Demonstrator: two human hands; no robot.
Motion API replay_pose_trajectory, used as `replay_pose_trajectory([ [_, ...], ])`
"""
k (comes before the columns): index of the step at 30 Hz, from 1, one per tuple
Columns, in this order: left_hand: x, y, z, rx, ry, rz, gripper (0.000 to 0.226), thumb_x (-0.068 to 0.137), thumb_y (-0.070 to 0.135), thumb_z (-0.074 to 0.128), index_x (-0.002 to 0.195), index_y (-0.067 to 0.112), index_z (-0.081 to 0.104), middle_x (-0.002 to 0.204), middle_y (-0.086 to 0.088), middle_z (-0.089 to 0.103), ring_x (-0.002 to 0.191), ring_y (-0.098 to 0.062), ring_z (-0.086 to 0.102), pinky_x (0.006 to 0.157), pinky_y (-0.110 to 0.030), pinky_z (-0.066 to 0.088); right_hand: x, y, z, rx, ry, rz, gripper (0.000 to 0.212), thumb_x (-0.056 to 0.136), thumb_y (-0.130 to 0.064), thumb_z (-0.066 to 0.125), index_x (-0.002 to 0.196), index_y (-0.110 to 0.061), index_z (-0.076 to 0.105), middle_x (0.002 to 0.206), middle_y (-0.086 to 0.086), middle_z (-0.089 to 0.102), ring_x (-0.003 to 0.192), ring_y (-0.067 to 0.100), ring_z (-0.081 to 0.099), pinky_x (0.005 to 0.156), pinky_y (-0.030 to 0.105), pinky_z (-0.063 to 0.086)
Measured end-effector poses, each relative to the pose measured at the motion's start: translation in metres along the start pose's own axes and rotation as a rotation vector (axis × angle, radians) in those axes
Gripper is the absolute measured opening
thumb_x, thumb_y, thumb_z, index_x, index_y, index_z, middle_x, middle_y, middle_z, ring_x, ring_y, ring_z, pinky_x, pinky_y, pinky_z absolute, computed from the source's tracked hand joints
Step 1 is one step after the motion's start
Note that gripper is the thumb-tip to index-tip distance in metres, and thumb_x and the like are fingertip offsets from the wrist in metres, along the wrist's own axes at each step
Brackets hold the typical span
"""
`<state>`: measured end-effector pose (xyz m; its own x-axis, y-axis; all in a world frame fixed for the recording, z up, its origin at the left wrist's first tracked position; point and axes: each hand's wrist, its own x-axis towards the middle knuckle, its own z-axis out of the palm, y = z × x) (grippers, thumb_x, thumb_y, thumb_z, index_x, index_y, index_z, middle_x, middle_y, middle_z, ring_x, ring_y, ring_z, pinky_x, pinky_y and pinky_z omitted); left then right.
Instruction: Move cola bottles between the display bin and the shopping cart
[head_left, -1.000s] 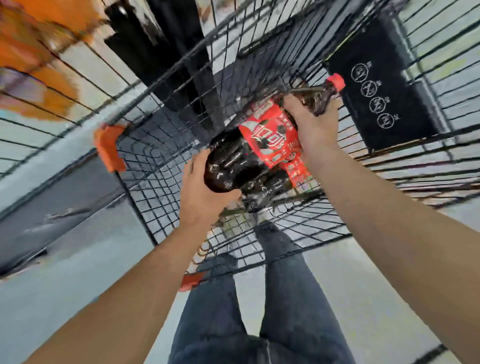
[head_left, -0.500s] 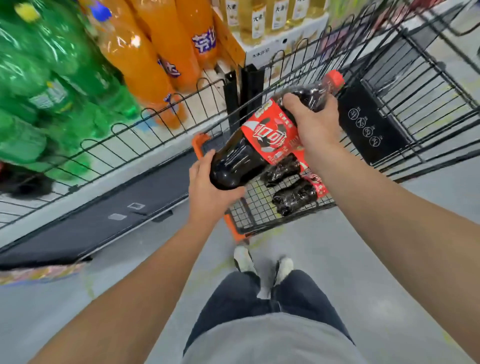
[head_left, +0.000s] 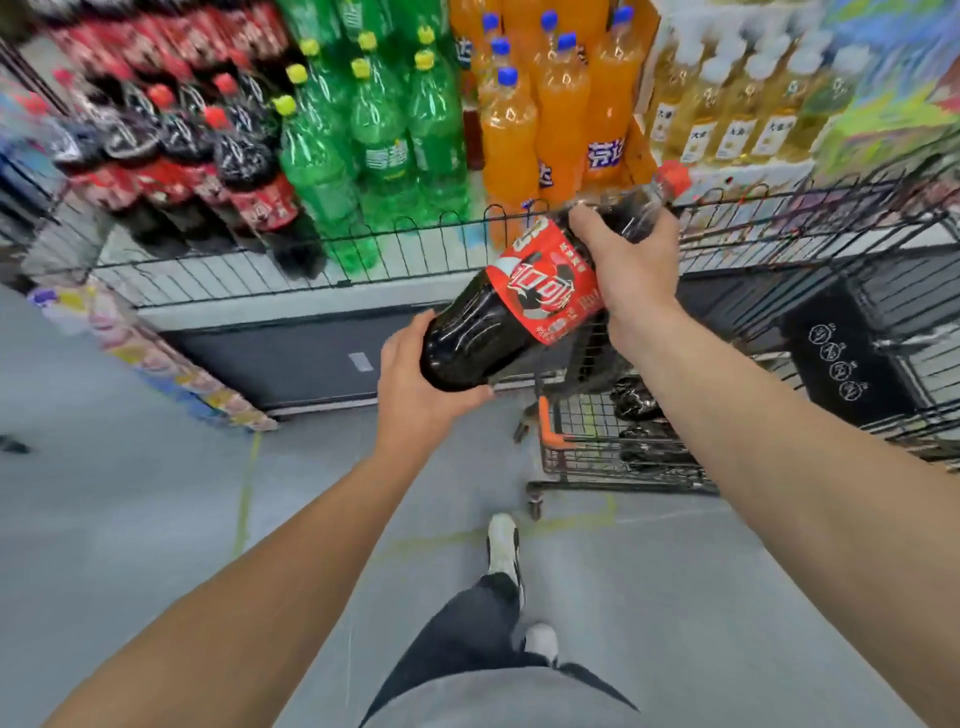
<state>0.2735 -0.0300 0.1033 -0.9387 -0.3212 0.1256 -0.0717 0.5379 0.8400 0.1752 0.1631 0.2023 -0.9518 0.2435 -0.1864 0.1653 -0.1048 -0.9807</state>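
Mid-transfer: I've got left hand (head_left: 415, 387) and right hand (head_left: 631, 270) clamped on one cola bottle (head_left: 511, 317) between shopping cart (head_left: 576, 431) and display bin (head_left: 291, 270); placement left, more bottles in cart.

Bright even light, blurred warped edges

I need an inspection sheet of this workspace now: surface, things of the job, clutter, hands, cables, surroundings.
Surface: grey shop floor, yellow lines on it.
Job's things: cola bottle held tilted, red cap toward the display bin; more cola bottles lie in the shopping cart.
Clutter: nothing seen.
Hands: left hand cups the bottle's base; right hand grips its shoulder.
Cables: nothing seen.
Surroundings: green bottles and orange bottles in the bin.
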Motion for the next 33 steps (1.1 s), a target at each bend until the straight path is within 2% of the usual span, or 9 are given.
replay_pose_trajectory([
  [4,-0.037,-0.015,-0.056,0.021,0.144,-0.037,0.105,0.053,0.024,0.096,0.145,0.021,0.047,0.134,0.000,0.048,0.117,0.007,0.036,0.098,0.003,0.023,-0.045,-0.002,0.047,-0.007,-0.125,0.002,0.069,0.075,-0.036,0.088,0.131,-0.027,0.049,0.114,-0.002,0.070,0.096,0.014,0.074,0.090,0.042,0.062],
  [6,-0.052,-0.024,-0.084,0.041,0.204,-0.059,0.103,0.052,0.023,0.096,0.144,0.018,0.049,0.135,-0.005,0.050,0.117,0.006,0.036,0.099,0.003,0.022,-0.067,-0.003,0.073,-0.018,-0.188,0.009,0.078,0.066,-0.043,0.089,0.131,-0.027,0.049,0.115,-0.001,0.070,0.096,0.016,0.074,0.090,0.044,0.062],
  [9,-0.071,-0.041,-0.122,0.050,0.285,-0.092,0.104,0.051,0.021,0.097,0.144,0.017,0.049,0.130,-0.004,0.050,0.124,-0.008,0.042,0.108,-0.012,0.030,-0.096,0.001,0.113,-0.025,-0.261,0.003,0.092,0.063,-0.044,0.089,0.140,-0.023,0.045,0.119,0.000,0.069,0.096,0.017,0.075,0.088,0.044,0.063],
  [11,-0.082,-0.054,-0.147,0.042,0.325,-0.123,0.105,0.052,0.020,0.097,0.145,0.020,0.048,0.127,0.001,0.046,0.124,-0.014,0.045,0.110,-0.022,0.035,-0.115,0.006,0.140,-0.022,-0.323,-0.003,0.076,0.071,-0.036,0.089,0.133,-0.022,0.047,0.112,-0.002,0.069,0.092,0.016,0.075,0.086,0.042,0.063],
  [13,-0.090,-0.070,-0.170,0.039,0.350,-0.167,0.105,0.054,0.021,0.096,0.145,0.023,0.046,0.127,0.005,0.044,0.121,-0.010,0.045,0.107,-0.022,0.035,-0.133,0.014,0.167,-0.023,-0.363,-0.001,0.064,0.070,-0.035,0.088,0.120,-0.028,0.049,0.109,-0.002,0.069,0.093,0.018,0.075,0.089,0.045,0.062],
  [18,-0.099,-0.119,-0.230,0.013,0.385,-0.243,0.105,0.053,0.027,0.095,0.145,0.029,0.046,0.134,0.000,0.048,0.124,-0.013,0.049,0.108,-0.031,0.042,-0.176,0.030,0.243,-0.061,-0.399,0.020,0.076,0.054,-0.046,0.084,0.120,-0.024,0.051,0.109,-0.001,0.071,0.092,0.018,0.075,0.088,0.048,0.062],
  [23,-0.089,-0.171,-0.300,-0.004,0.378,-0.271,0.104,0.055,0.021,0.095,0.146,0.024,0.045,0.131,0.001,0.047,0.119,-0.012,0.050,0.097,-0.018,0.037,-0.212,0.054,0.323,-0.065,-0.401,0.046,0.068,0.068,-0.036,0.087,0.123,-0.022,0.049,0.109,0.000,0.070,0.092,0.019,0.075,0.085,0.045,0.063],
  [28,-0.069,-0.212,-0.362,-0.026,0.326,-0.273,0.102,0.055,0.020,0.095,0.144,0.029,0.046,0.132,0.001,0.047,0.111,-0.006,0.049,0.097,-0.020,0.040,-0.235,0.067,0.390,-0.086,-0.365,0.053,0.060,0.078,-0.031,0.087,0.124,-0.021,0.049,0.109,-0.001,0.070,0.090,0.015,0.074,0.077,0.034,0.062],
  [33,-0.037,-0.242,-0.398,-0.047,0.293,-0.284,0.101,0.056,0.018,0.095,0.144,0.031,0.045,0.129,0.003,0.044,0.108,-0.003,0.047,0.083,0.000,0.033,-0.235,0.071,0.441,-0.116,-0.349,0.055,0.058,0.081,-0.032,0.085,0.120,-0.025,0.043,0.106,-0.006,0.066,0.091,0.012,0.072,0.076,0.031,0.060],
])
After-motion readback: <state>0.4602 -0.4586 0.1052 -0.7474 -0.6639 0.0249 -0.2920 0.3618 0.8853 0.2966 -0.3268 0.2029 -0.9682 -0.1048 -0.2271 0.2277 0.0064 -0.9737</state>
